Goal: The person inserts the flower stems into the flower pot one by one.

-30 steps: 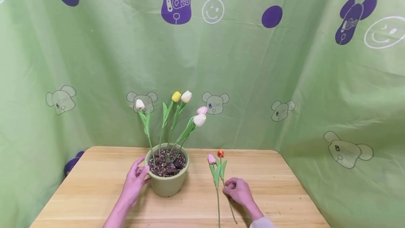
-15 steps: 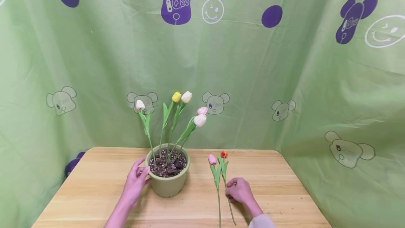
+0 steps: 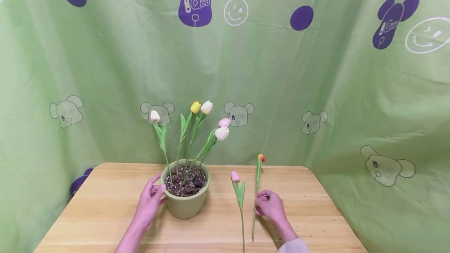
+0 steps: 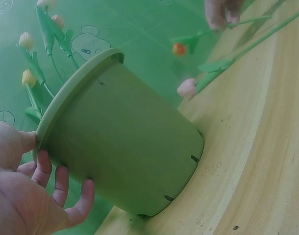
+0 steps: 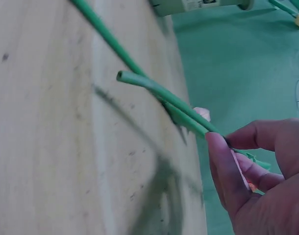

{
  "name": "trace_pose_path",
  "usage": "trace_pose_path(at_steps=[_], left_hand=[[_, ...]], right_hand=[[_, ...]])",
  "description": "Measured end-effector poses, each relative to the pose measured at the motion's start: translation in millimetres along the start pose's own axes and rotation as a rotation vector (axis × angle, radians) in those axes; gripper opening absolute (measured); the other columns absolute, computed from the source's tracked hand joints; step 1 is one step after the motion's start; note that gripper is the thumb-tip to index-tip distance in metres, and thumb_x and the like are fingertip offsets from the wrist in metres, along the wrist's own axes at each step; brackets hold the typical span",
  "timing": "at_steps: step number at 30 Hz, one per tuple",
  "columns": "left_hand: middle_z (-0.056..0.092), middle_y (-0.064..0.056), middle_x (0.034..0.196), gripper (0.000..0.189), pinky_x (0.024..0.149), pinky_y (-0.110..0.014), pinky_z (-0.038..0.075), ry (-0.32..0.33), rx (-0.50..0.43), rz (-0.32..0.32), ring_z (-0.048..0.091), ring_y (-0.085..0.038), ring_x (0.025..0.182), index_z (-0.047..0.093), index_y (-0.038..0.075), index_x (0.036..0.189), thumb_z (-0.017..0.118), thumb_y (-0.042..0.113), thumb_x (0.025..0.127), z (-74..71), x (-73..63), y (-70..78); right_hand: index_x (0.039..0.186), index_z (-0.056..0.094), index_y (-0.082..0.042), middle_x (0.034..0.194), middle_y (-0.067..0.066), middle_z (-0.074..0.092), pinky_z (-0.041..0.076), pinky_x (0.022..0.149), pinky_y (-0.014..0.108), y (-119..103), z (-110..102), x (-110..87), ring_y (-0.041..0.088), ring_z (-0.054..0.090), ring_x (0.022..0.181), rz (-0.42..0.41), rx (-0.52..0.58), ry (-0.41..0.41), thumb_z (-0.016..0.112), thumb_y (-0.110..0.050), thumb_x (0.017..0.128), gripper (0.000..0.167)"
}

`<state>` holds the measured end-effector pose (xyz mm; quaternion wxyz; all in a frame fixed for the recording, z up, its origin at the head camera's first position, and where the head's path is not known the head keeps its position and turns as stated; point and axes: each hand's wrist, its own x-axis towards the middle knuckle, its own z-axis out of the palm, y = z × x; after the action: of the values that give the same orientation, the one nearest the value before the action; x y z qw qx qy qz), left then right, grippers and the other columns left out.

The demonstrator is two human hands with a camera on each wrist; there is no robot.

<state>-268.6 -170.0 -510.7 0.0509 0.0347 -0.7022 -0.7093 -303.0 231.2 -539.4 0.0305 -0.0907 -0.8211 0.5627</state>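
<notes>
My left hand (image 3: 149,200) grips the rim of a green flowerpot (image 3: 185,208), thumb at the rim and fingers against the outer wall (image 4: 125,142). Dark soil fills the pot, and several tulips stand in it, among them a yellow tulip (image 3: 195,107) and a white tulip (image 3: 207,107). My right hand (image 3: 272,206) pinches the stem of a red-orange tulip (image 3: 261,158) between thumb and fingers, with the bloom pointing away from me. In the right wrist view the cut end of its stem (image 5: 139,81) is raised above the table.
A pink tulip (image 3: 235,176) lies on the wooden table (image 3: 309,221), between the pot and my right hand. Green curtains (image 3: 274,89) with bear prints hang behind the table and along its sides. Dark crumbs dot the tabletop.
The red-orange tulip has come up and right in my right hand, apart from the pink tulip, its stem now more upright in the head view. My left hand and the pot stay put.
</notes>
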Motion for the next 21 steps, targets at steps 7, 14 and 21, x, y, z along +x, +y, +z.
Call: trace_pose_path(at_steps=[7, 14, 21], left_hand=[[0.059, -0.024, 0.13, 0.056, 0.113, -0.056, 0.05, -0.006, -0.002, 0.0, 0.063, -0.023, 0.115, 0.029, 0.01, 0.162, 0.048, 0.013, 0.11, 0.0, 0.5, -0.4], [0.059, -0.024, 0.131, 0.057, 0.114, -0.059, 0.049, -0.008, -0.003, -0.001, 0.062, -0.024, 0.117, 0.027, 0.01, 0.162, 0.049, 0.014, 0.11, 0.3, 0.3, -1.2], [0.059, -0.024, 0.13, 0.056, 0.113, -0.058, 0.05, -0.006, 0.001, 0.003, 0.063, -0.023, 0.115, 0.027, 0.01, 0.162, 0.048, 0.013, 0.11, 0.2, -0.1, 0.8]], right_hand=[[0.118, 0.063, 0.007, 0.095, 0.02, 0.07, 0.068, 0.066, 0.033, -10.9, -0.7, -1.8, 0.025, 0.071, 0.075, -0.033, 0.091, 0.034, 0.066, 0.008, 0.088, 0.03], [0.124, 0.061, 0.003, 0.103, 0.019, 0.069, 0.068, 0.072, 0.03, -23.1, 1.9, -5.3, 0.027, 0.071, 0.085, -0.058, 0.188, 0.038, 0.066, 0.008, 0.092, 0.033], [0.124, 0.059, 0.006, 0.105, 0.022, 0.068, 0.068, 0.075, 0.032, -40.0, 8.1, -11.9, 0.025, 0.072, 0.084, -0.115, 0.277, 0.041, 0.066, 0.01, 0.092, 0.033]])
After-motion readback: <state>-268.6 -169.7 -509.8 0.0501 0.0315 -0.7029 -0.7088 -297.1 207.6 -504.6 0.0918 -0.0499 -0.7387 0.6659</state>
